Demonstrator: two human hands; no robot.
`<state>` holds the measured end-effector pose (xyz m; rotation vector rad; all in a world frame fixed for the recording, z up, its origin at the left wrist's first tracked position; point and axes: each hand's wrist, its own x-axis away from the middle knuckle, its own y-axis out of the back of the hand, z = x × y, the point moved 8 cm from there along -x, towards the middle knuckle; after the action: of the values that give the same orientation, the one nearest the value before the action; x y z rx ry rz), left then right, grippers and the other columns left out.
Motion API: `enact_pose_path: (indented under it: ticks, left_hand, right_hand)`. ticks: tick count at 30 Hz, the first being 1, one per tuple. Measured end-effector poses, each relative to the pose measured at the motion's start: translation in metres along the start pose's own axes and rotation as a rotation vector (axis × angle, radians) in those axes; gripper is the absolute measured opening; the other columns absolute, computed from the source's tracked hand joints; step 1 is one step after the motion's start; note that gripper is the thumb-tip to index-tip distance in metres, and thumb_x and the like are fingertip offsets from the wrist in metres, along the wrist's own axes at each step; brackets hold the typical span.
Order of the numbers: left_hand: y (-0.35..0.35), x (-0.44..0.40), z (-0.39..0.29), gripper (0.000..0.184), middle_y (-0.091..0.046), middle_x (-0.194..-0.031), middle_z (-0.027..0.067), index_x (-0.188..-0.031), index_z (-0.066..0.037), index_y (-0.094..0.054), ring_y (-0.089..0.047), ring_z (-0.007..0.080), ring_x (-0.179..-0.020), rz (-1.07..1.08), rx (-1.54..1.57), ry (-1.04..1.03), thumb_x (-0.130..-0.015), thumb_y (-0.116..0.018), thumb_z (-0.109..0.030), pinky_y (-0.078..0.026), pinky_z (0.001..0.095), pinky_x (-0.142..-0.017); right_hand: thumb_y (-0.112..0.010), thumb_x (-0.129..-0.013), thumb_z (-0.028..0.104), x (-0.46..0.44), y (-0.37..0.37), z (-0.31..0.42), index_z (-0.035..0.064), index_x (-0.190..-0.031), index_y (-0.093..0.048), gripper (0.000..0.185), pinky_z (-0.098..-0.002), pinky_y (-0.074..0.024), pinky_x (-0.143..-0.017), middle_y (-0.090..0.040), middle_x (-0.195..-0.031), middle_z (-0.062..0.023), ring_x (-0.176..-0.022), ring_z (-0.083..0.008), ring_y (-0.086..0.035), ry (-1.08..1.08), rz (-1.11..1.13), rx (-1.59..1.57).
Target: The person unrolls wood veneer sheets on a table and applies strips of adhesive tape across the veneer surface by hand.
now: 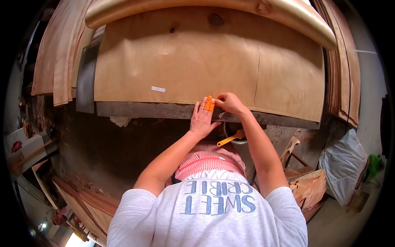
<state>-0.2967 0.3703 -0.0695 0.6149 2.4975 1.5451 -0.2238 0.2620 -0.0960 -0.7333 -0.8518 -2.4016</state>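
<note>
A wide wood veneer sheet (197, 61) lies on the bench before me, its near edge along a dark metal strip (144, 110). My left hand (201, 122) rests at that edge with its fingers stretched out flat, orange covers (209, 104) on two of them. Right beside those covered fingertips, my right hand (231, 103) is closed in a pinch at the sheet's edge. Something small and whitish shows by its fingertips, too little to name. On the sheet, left of my hands, is a white paper label (158, 89).
A rolled veneer sheet (205, 5) spans the far side. Veneer stacks stand at left (61, 53) and right (343, 61). Below my right forearm, a yellow-handled tool (230, 138) leans in a round metal pot (239, 142). A pale plastic bag (343, 166) sits at lower right.
</note>
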Motion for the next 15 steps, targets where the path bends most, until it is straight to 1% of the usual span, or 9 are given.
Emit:
enact_pose_path:
  ticks: [3, 6, 9, 12, 15]
  left_hand:
    - [-0.001, 0.001, 0.002, 0.082, -0.025, -0.146, 0.0169, -0.139, -0.004, -0.032, -0.017, 0.0302, -0.138, -0.064, -0.014, -0.015, -0.078, -0.062, -0.049, -0.012, 0.0492, -0.111]
    - [0.005, 0.008, -0.001, 0.079, -0.025, -0.146, 0.0182, -0.139, -0.008, -0.036, -0.016, 0.0318, -0.138, -0.092, -0.027, 0.02, -0.077, -0.062, -0.05, -0.012, 0.0505, -0.11]
    - [0.002, 0.01, -0.002, 0.075, -0.025, -0.145, 0.0182, -0.139, -0.012, -0.035, -0.014, 0.0319, -0.139, -0.035, -0.022, 0.054, -0.079, -0.061, -0.049, -0.01, 0.0517, -0.11]
    - [-0.001, 0.01, -0.002, 0.075, -0.025, -0.145, 0.0182, -0.139, -0.011, -0.036, -0.014, 0.0317, -0.139, -0.015, -0.061, 0.054, -0.079, -0.061, -0.049, -0.009, 0.0532, -0.109]
    - [-0.002, 0.009, -0.003, 0.076, -0.026, -0.145, 0.0181, -0.138, -0.01, -0.036, -0.015, 0.0317, -0.139, 0.014, -0.101, 0.058, -0.079, -0.061, -0.05, -0.01, 0.0535, -0.109]
  right_hand:
    - [-0.061, -0.081, 0.025, -0.001, 0.0, -0.003, -0.0006, -0.092, -0.066, 0.028, -0.0333, -0.0492, -0.06, -0.065, -0.072, -0.014, -0.063, -0.0198, -0.062, 0.037, -0.014, -0.002]
    - [-0.062, -0.08, 0.025, 0.001, -0.002, -0.013, 0.0003, -0.092, -0.066, 0.028, -0.0338, -0.0489, -0.062, -0.065, -0.072, -0.0147, -0.064, -0.0207, -0.062, -0.002, 0.023, -0.15]
    - [-0.061, -0.08, 0.024, 0.001, -0.003, -0.011, 0.0007, -0.092, -0.067, 0.027, -0.0331, -0.0487, -0.061, -0.065, -0.071, -0.0139, -0.063, -0.0202, -0.062, 0.043, -0.015, -0.122]
    - [-0.061, -0.079, 0.024, 0.001, -0.002, -0.009, 0.0017, -0.091, -0.067, 0.026, -0.0345, -0.0491, -0.062, -0.065, -0.071, -0.0151, -0.064, -0.0229, -0.063, 0.039, -0.043, -0.055]
    - [-0.06, -0.077, 0.025, -0.001, 0.0, -0.004, 0.0044, -0.087, -0.068, 0.025, -0.0367, -0.0499, -0.063, -0.066, -0.073, -0.015, -0.067, -0.0272, -0.064, 0.109, -0.129, 0.08]
